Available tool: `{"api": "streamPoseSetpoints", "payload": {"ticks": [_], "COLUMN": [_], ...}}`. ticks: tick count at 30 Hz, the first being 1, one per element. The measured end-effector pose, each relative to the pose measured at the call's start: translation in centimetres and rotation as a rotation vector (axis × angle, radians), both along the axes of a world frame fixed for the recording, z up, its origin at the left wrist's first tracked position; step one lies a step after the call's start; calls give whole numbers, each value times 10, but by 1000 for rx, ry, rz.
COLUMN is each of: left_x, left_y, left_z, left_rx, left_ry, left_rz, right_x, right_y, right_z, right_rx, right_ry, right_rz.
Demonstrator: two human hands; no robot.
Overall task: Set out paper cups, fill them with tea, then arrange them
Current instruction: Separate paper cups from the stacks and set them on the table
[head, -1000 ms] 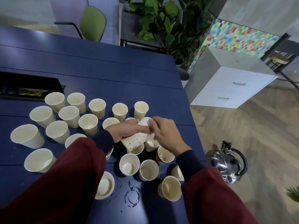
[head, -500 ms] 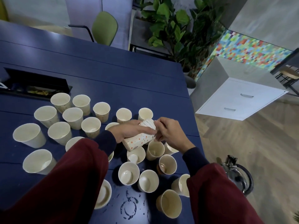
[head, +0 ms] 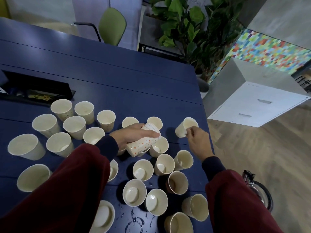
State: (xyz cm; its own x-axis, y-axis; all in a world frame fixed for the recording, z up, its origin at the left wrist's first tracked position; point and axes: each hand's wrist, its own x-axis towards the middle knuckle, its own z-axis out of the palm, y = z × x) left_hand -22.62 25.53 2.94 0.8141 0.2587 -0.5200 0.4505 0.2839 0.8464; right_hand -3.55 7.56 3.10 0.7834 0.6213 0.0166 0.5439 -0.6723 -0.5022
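My left hand [head: 134, 134] grips a stack of dotted paper cups [head: 143, 145], held on its side above the blue table [head: 117, 78]. My right hand [head: 196, 140] pinches the rim of a single paper cup [head: 184, 128], tilted, near the table's right edge. Several open paper cups [head: 74, 123] stand spread over the table from the far left to the near right. The steel kettle [head: 259, 192] sits on the floor to the right, partly hidden behind my right sleeve.
Water drops [head: 134, 222] lie on the table near its front edge. A black cable tray [head: 37, 88] is sunk into the table at the left. A white drawer cabinet [head: 255, 103], a plant [head: 190, 31] and a green chair [head: 111, 26] stand beyond the table.
My right hand has pulled one cup off the stack and carried it right toward the table's edge. My left hand keeps the stack in about the same place.
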Motion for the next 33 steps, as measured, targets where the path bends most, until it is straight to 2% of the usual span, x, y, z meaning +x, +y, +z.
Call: {"api": "streamPoseSetpoints", "payload": {"ticks": [9,11,15,18,22,28,33], "left_x": [6,4,4,4,1,-3,4], "left_y": [5,4,0,-5,-10,-10,-9], "left_z": [-6,-5,1,5,6,13,16], "left_rx": [64,68,76,93,85,73,56], "left_ry": [27,21,-3,-17,-43,-51,-28], "left_rz": [-14,-15,-26,-26,-47,-99,-81], "right_x": [-2,-6,-28,-53,-74,-74,-65], "right_y": [1,2,11,21,29,27,27], "right_z": [-26,-20,6,28,42,42,45], "right_rx": [-259,-223,-17,99,133,236,266], "right_ry": [180,171,58,186,284,479,495], "right_rz": [107,92,144,263,361,331,314]}}
